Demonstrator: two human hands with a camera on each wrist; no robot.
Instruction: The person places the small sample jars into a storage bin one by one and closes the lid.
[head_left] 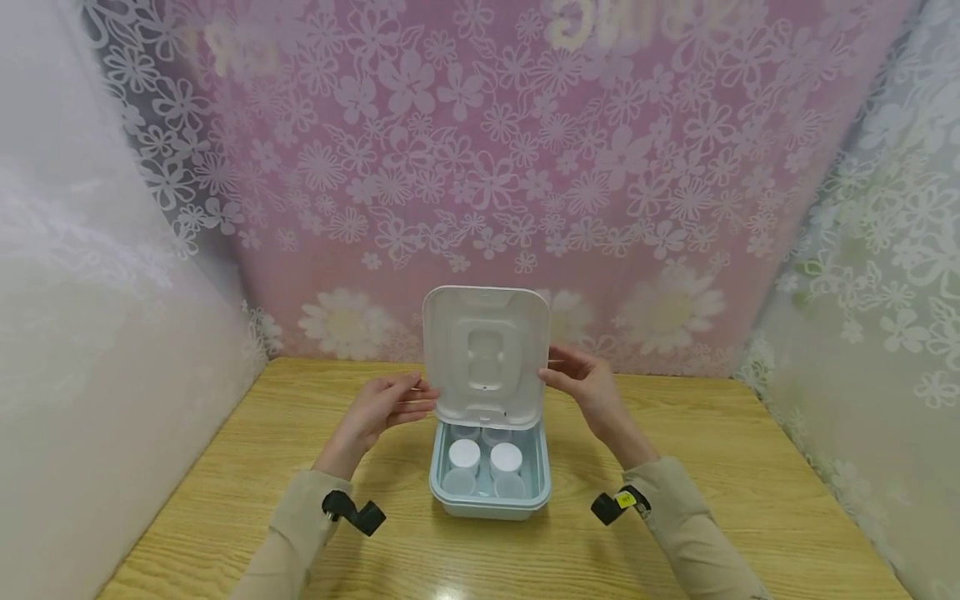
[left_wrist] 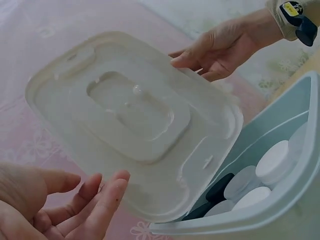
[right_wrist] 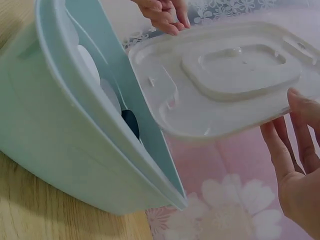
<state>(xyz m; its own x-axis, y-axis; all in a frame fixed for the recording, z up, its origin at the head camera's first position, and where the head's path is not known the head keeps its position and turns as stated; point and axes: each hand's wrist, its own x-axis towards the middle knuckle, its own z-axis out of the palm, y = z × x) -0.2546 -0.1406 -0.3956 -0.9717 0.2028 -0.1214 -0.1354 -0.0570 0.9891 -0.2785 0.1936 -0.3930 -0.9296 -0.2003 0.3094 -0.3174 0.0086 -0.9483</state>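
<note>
A white lid point(head_left: 487, 308) with a recessed centre stands tilted up at the back of a pale blue plastic box point(head_left: 491, 510). My right hand point(head_left: 592, 387) pinches the lid's right edge, its thumb on the inner face and its fingers behind. At the lid's left edge is my left hand point(head_left: 382, 404), its fingers loosely extended and near or touching the rim. Inside the box sit white round caps point(head_left: 464, 455) and translucent round pieces point(head_left: 510, 485). A dark rounded item point(left_wrist: 220, 187) shows among them in the left wrist view, partly hidden.
The box stands on a wood-grain table point(head_left: 360, 542). Behind it hangs a pink curtain point(head_left: 420, 183) with white flowers. Pale sheets close in the left side point(head_left: 112, 333) and the right side point(head_left: 870, 350).
</note>
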